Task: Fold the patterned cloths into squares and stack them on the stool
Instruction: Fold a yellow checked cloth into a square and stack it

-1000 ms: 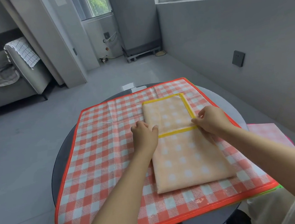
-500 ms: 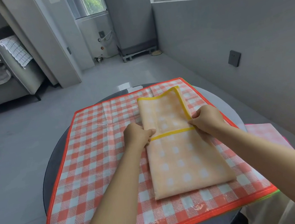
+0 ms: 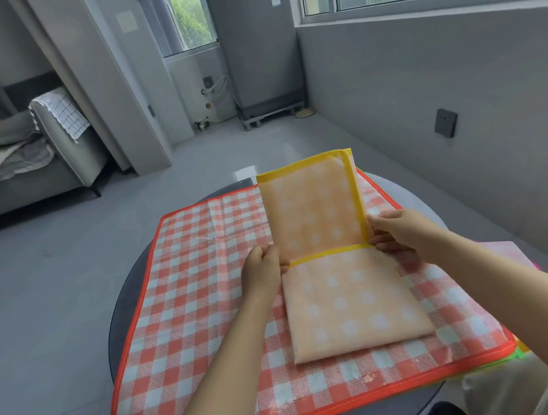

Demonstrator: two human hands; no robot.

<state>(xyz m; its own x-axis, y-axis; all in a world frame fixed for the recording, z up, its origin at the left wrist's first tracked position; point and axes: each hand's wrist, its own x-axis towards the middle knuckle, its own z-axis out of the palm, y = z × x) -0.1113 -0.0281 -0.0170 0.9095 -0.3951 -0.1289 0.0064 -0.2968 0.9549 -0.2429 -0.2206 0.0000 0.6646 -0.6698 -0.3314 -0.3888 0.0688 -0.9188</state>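
An orange cloth with white dots and a yellow border (image 3: pixel 346 302) lies folded long on a red-and-white checked cloth (image 3: pixel 189 314) spread over a round dark table (image 3: pixel 122 301). Its far half stands raised, bending at a yellow band across the middle. My left hand (image 3: pixel 263 270) pinches the cloth's left edge at that band. My right hand (image 3: pixel 396 233) pinches the right edge at the same height. A pink cloth (image 3: pixel 509 254) lies to the right, beyond my right forearm.
More coloured cloth edges, green and yellow (image 3: pixel 521 349), stick out under the checked cloth at the right. A grey wall with a dark socket plate (image 3: pixel 445 122) runs close on the right. A sofa (image 3: pixel 18 162) stands far left, a grey appliance (image 3: pixel 256 44) at the back.
Both hands have lifted the far half of the orange cloth from flat to standing upright, hinging at the yellow band. The camera has tilted up a little.
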